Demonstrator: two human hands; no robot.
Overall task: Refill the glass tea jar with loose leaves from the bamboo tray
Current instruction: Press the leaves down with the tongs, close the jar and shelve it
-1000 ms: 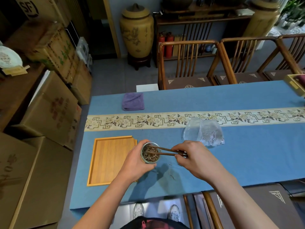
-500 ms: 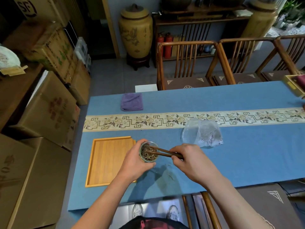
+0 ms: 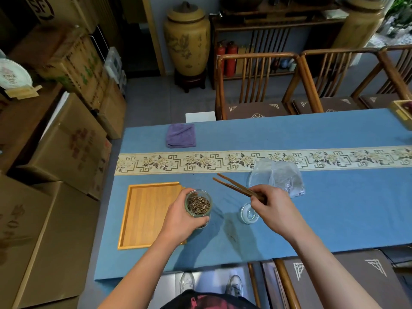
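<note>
At table's near edge: filling looks done, tray bare.
L hand wraps the jar, full of leaves, just right of tray; R hand pinches the tongs, tips up & well clear of jar. Next, prob: drop tongs, fit lid lying under R hand.

The jar is made of clear, glossy glass, as is the lid. The tray is of smooth, pale bamboo, and the tongs of darker wood. The table is covered with matt blue cloth. Thin, crinkled clear plastic is seen in the bag. The towel is of soft purple pile.
</note>
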